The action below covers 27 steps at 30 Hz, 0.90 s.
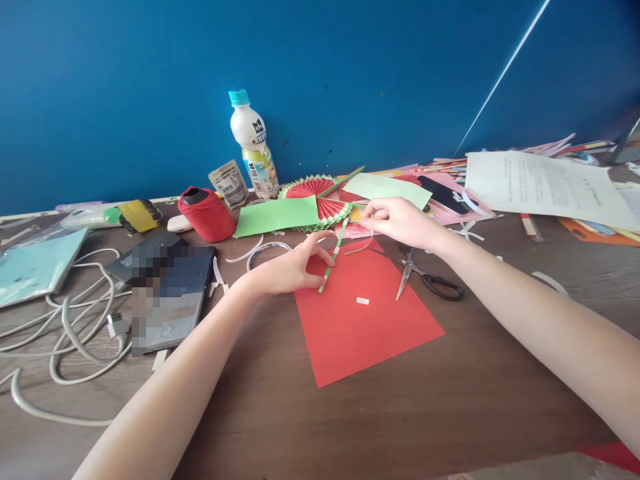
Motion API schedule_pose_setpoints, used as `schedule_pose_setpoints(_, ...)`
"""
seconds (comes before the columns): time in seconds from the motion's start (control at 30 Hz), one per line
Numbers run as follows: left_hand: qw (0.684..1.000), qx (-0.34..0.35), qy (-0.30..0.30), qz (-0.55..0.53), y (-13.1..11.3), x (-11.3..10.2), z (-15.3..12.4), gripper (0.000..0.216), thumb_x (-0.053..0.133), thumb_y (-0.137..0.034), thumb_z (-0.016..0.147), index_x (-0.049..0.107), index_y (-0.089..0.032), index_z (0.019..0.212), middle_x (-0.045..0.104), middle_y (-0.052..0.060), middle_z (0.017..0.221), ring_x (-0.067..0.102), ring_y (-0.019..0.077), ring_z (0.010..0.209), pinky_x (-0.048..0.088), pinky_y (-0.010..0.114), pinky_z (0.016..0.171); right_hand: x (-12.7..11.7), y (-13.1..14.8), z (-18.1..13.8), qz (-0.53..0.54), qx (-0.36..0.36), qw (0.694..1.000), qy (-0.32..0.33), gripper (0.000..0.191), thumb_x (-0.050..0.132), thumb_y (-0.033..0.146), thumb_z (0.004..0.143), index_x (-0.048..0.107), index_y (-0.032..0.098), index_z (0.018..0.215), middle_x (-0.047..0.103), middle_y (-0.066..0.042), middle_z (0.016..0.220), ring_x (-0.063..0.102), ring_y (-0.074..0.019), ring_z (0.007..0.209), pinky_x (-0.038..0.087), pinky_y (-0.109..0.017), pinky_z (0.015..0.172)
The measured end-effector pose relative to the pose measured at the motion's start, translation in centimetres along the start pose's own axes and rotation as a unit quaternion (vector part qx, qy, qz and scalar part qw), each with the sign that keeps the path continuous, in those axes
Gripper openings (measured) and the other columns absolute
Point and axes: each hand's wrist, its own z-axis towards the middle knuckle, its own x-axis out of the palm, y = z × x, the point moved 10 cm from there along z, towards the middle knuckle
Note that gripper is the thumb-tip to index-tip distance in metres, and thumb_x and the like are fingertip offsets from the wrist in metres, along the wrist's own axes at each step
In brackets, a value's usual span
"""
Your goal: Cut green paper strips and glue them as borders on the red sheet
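My left hand [289, 268] pinches a thin folded green-and-red paper strip [334, 255] near its middle, holding it slanted over a red sheet [365, 327] that lies flat on the wooden table. My right hand [397, 220] is closed in a pinch at the strip's upper end, where a thin white sliver of paper hangs from the fingers. Just beyond the hands lies a red and green pleated paper fan [317, 197]. A small white scrap [363, 301] rests on the red sheet.
Scissors [425, 277] lie right of the red sheet. Green sheets [277, 215], a red pouch [206, 212], a bottle [254, 147] and a sachet stand at the back. White cables [75, 333] and a dark device [165, 287] fill the left. Papers [545, 187] pile at the right.
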Motion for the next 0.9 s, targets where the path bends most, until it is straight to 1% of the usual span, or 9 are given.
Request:
schedule_pose_setpoints(0.07, 1.000, 0.001, -0.020, -0.011, 0.2, -0.4, 0.1, 0.075, 0.053, -0.015, 0.068, 0.021, -0.022, 0.135, 0.062, 0.005, 0.106, 0.052, 0.0192, 0.105, 0.036, 0.035, 0.093, 0.2, -0.4, 0.0, -0.056, 0.016, 0.998, 0.004, 0.020, 0.051, 0.037, 0.078, 0.054, 0.019, 0.071, 0.053, 0.002, 0.057, 0.044, -0.0111, 0.052, 0.028, -0.025, 0.054)
schedule_pose_setpoints(0.17, 0.997, 0.005, -0.063, -0.044, 0.3, -1.2, 0.2, 0.062, 0.049, -0.016, 0.072, 0.028, -0.020, 0.131, 0.064, 0.004, 0.099, 0.056, 0.0174, 0.094, 0.039, 0.034, 0.087, 0.1, -1.7, -0.1, -0.174, 0.078, 0.981, -0.025, 0.032, 0.046, 0.048, 0.079, 0.050, 0.019, 0.064, 0.055, -0.001, 0.060, 0.045, -0.0139, 0.053, 0.026, -0.027, 0.050)
schedule_pose_setpoints(0.27, 0.991, -0.013, -0.111, -0.079, 0.7, -2.0, 0.1, 0.051, 0.047, -0.019, 0.076, 0.036, -0.021, 0.125, 0.065, 0.004, 0.097, 0.057, 0.0170, 0.091, 0.041, 0.033, 0.082, 0.6, -2.9, 0.1, -0.224, 0.109, 0.968, -0.014, 0.031, 0.047, 0.044, 0.079, 0.049, 0.019, 0.060, 0.056, -0.003, 0.061, 0.047, -0.0156, 0.054, 0.026, -0.027, 0.049)
schedule_pose_setpoints(0.4, 0.978, -0.030, -0.162, -0.130, 1.0, -3.0, -0.2, 0.043, 0.049, -0.022, 0.076, 0.042, -0.023, 0.119, 0.065, 0.002, 0.092, 0.059, 0.0176, 0.091, 0.042, 0.033, 0.080, 1.5, -3.2, 0.5, -0.146, 0.087, 0.984, 0.044, 0.017, 0.054, 0.029, 0.074, 0.053, 0.018, 0.060, 0.056, -0.001, 0.059, 0.047, -0.0128, 0.054, 0.028, -0.026, 0.049)
schedule_pose_setpoints(0.53, 0.958, -0.015, -0.196, -0.208, 0.7, -3.6, -0.4, 0.039, 0.052, -0.021, 0.073, 0.046, -0.021, 0.112, 0.061, 0.000, 0.086, 0.061, 0.0164, 0.088, 0.042, 0.032, 0.083, 1.8, -2.0, 0.0, 0.001, 0.083, 0.991, 0.109, 0.026, 0.057, 0.039, 0.073, 0.052, 0.018, 0.060, 0.053, 0.000, 0.054, 0.038, -0.0084, 0.044, 0.027, -0.025, 0.046)
schedule_pose_setpoints(0.6, 0.956, -0.020, -0.202, -0.212, 0.8, -3.8, -0.4, 0.039, 0.053, -0.020, 0.072, 0.048, -0.021, 0.110, 0.061, 0.000, 0.086, 0.060, 0.0163, 0.091, 0.042, 0.031, 0.084, 2.3, -1.1, -0.5, 0.073, 0.086, 0.982, 0.152, 0.027, 0.059, 0.041, 0.073, 0.053, 0.017, 0.061, 0.053, 0.000, 0.054, 0.039, -0.0080, 0.045, 0.026, -0.025, 0.045)
schedule_pose_setpoints(0.7, 0.958, -0.038, -0.212, -0.190, 1.2, -3.9, -0.4, 0.037, 0.053, -0.022, 0.072, 0.051, -0.021, 0.109, 0.061, 0.002, 0.092, 0.058, 0.0174, 0.095, 0.042, 0.030, 0.081, 3.1, -0.1, -1.2, 0.149, 0.083, 0.964, 0.204, 0.019, 0.061, 0.034, 0.073, 0.059, 0.016, 0.067, 0.050, 0.001, 0.054, 0.039, -0.0074, 0.048, 0.024, -0.024, 0.045)
schedule_pose_setpoints(0.83, 0.952, -0.036, -0.220, -0.208, 1.5, -3.9, -0.3, 0.036, 0.052, -0.021, 0.073, 0.050, -0.020, 0.109, 0.061, 0.002, 0.095, 0.057, 0.0178, 0.098, 0.042, 0.029, 0.079, 3.2, 0.9, -1.3, 0.213, 0.051, 0.950, 0.222, 0.015, 0.065, 0.030, 0.070, 0.063, 0.015, 0.069, 0.051, 0.001, 0.064, 0.037, -0.0063, 0.051, 0.027, -0.024, 0.047)
schedule_pose_setpoints(0.9, 0.951, -0.035, -0.221, -0.213, 1.5, -3.9, -0.4, 0.036, 0.051, -0.021, 0.073, 0.050, -0.021, 0.109, 0.062, 0.002, 0.095, 0.058, 0.0172, 0.095, 0.042, 0.027, 0.076, 3.4, 0.9, -1.5, 0.243, 0.062, 0.939, 0.233, 0.014, 0.066, 0.029, 0.069, 0.064, 0.015, 0.072, 0.050, 0.001, 0.061, 0.039, -0.0064, 0.051, 0.029, -0.024, 0.047)
